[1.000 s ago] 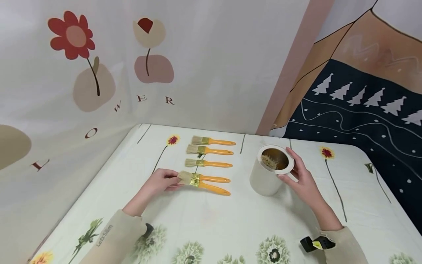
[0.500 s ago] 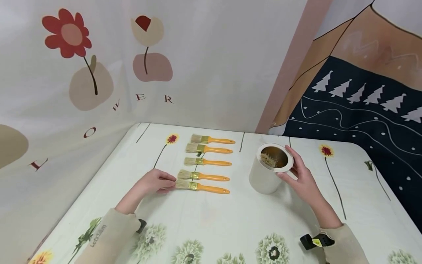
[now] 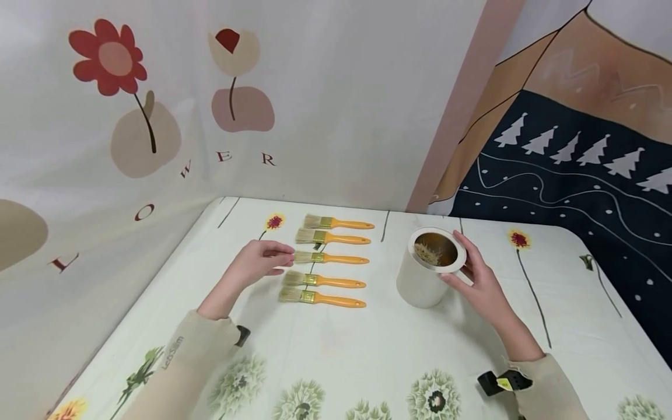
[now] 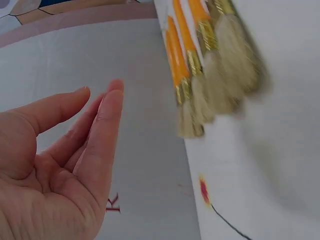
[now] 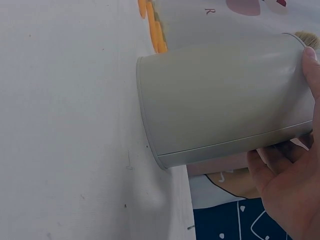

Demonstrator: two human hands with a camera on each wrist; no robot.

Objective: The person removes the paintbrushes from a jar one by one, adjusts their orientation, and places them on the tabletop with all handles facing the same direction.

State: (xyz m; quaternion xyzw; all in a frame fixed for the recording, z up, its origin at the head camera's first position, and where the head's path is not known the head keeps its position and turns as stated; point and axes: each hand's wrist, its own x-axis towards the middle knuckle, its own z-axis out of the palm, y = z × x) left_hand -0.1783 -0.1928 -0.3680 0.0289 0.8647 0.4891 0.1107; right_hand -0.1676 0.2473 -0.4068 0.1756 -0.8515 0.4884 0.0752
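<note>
Several flat paintbrushes with orange handles lie in a column on the table, bristles to the left. My left hand (image 3: 254,265) hovers beside the bristles of the middle paintbrush (image 3: 343,259). In the left wrist view, thumb and fingers (image 4: 107,125) are extended and apart, holding nothing. Below lie two more paintbrushes, the nearer one (image 3: 338,301) now roughly parallel to its neighbour (image 3: 341,283). My right hand (image 3: 483,289) grips the rim of a white cylindrical canister (image 3: 420,286) standing on the table. Pale bristles (image 3: 427,254) show inside its opening; what lies beneath them is hidden.
Two further paintbrushes, the farthest (image 3: 352,224) and the one before it (image 3: 349,240), lie toward the back edge. A flower-print cloth (image 3: 367,361) covers the table. Printed curtains (image 3: 341,105) hang behind and to the left.
The nearest paintbrush was angled against its neighbour with my left hand at its bristles; it straightened, then the hand left it and moved farther back. The right hand and canister stayed put.
</note>
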